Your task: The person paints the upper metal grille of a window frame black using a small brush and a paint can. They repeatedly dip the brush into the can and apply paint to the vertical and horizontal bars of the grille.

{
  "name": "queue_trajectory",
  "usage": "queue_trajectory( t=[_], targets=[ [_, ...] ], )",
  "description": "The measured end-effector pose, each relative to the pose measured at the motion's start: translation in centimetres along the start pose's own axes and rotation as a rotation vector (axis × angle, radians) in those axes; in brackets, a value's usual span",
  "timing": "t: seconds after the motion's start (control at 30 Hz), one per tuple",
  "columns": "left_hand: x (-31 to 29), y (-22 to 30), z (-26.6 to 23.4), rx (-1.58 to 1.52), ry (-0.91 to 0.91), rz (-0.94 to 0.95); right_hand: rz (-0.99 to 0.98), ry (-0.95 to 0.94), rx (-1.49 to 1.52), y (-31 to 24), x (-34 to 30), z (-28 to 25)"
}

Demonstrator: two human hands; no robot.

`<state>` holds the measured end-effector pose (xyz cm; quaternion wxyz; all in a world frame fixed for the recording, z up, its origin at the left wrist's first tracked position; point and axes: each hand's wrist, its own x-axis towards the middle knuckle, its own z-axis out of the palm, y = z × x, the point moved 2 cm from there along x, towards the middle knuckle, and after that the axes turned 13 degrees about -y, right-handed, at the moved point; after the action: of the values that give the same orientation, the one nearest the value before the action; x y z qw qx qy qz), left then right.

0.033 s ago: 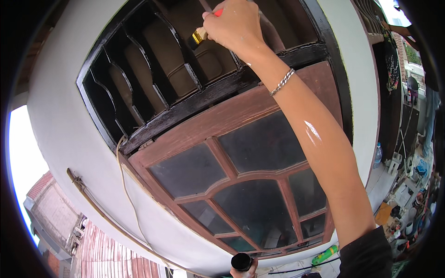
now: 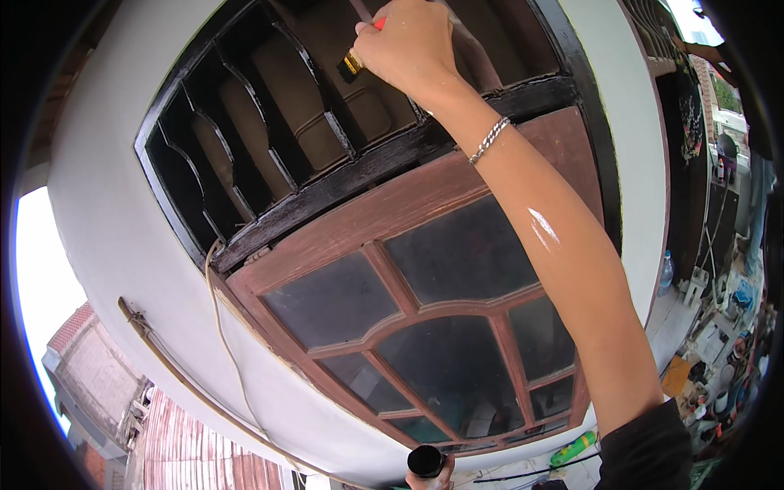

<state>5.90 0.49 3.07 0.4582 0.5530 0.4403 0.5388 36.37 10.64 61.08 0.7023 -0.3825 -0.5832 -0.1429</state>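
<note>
High up among the slats, my right hand (image 2: 408,45) is closed around a paintbrush (image 2: 350,68) with a gold band, dark bristles and a bit of red showing by the fingers. Its bristles point down and left, near a wavy black slat (image 2: 304,61); whether they touch it I cannot tell. At the bottom edge, my left hand (image 2: 446,473) grips a round black cup (image 2: 425,462), seen from above with a dark inside. The slats sit in a black-painted frame (image 2: 327,192) above a brown wooden window (image 2: 343,238) with dark panes. White smears mark my right forearm.
A white wall (image 2: 106,196) surrounds the frame. At left hang a thin cord (image 2: 220,310) and a long curved stick (image 2: 175,367). A green bottle (image 2: 573,449) lies on the floor below. Mixed clutter (image 2: 719,376) fills the lower right, beside a clear bottle (image 2: 666,273).
My right hand and the paintbrush have shifted slightly to the left, with the forearm following. My left hand and the cup stay in place.
</note>
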Motion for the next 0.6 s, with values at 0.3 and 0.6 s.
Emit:
queue_trajectory(
  t=[0.3, 0.6],
  targets=[
    [0.9, -0.6, 0.0, -0.017, -0.002, 0.025, -0.010, -0.047, -0.042, -0.5, -0.4, -0.8],
    [1.3, -1.5, -0.2, 0.071, 0.008, 0.060, -0.048, -0.002, -0.119, -0.5, -0.9, -0.2]
  ],
)
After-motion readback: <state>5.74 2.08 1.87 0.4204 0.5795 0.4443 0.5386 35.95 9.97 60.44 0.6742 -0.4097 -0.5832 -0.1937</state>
